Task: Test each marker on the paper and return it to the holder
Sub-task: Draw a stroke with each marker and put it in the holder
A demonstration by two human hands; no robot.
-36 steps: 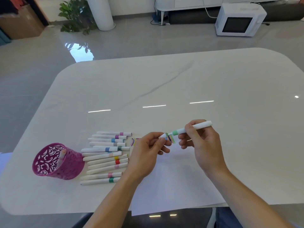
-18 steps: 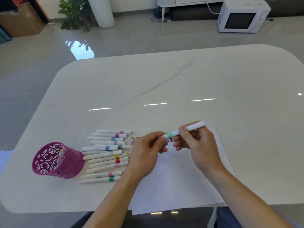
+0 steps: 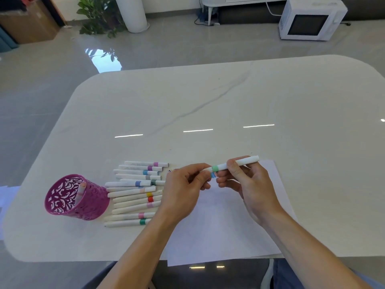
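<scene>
Shiny grey floor [image 3: 187, 42] is showing behind a big white table [image 3: 229, 101]. A white microwave [image 3: 310, 21] is sitting on the floor far off on the right. A green plant [image 3: 98, 15] is standing far off on the left.

A sheet of white paper [image 3: 218, 236] is lying at the near edge of the table. A person is holding one white marker [image 3: 239, 163] with a green band in the air over the far part of the paper. The right hand [image 3: 252, 184] is curling its fingers round the long right part of the marker. The left hand [image 3: 183, 190] is pinching the marker's left end.

Small colour marks [image 3: 213, 175] are showing on the paper between the hands.

Just left of the paper, a row of markers [image 3: 135, 195] with colour bands is lying side by side on the table. Further left, a purple holder [image 3: 77, 197] full of holes is standing upright. One pink-tipped marker [image 3: 80, 191] is leaning inside it.
</scene>
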